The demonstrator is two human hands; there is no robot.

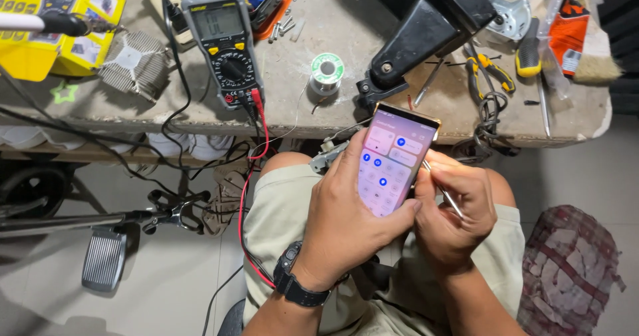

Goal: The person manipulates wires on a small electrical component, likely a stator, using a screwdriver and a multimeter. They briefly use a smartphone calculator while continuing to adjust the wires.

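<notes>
Phone: slim gold-edged smartphone with a lit pink screen of round blue icons (395, 161), held tilted over the lap, near the bench edge.
Left hand: left hand (349, 216) wraps the phone from behind, fingers curled closed round its left edge, thumb lying across the lower right corner; a black wristwatch (297, 282) sits on the wrist.
Right hand: right hand (452, 209) just right of the phone, fingers pinched shut on a thin silver metal probe (444, 191); its index finger touches the phone's right edge.
Lap: beige shorts (279, 203) under both hands.
Far left on bench: grey and yellow digital multimeter (226, 46), red and black leads trailing down past the knee.
Far centre: small spool of solder wire (327, 72).
Far right: yellow-handled pliers (491, 73), black bench vice (426, 30).
</notes>
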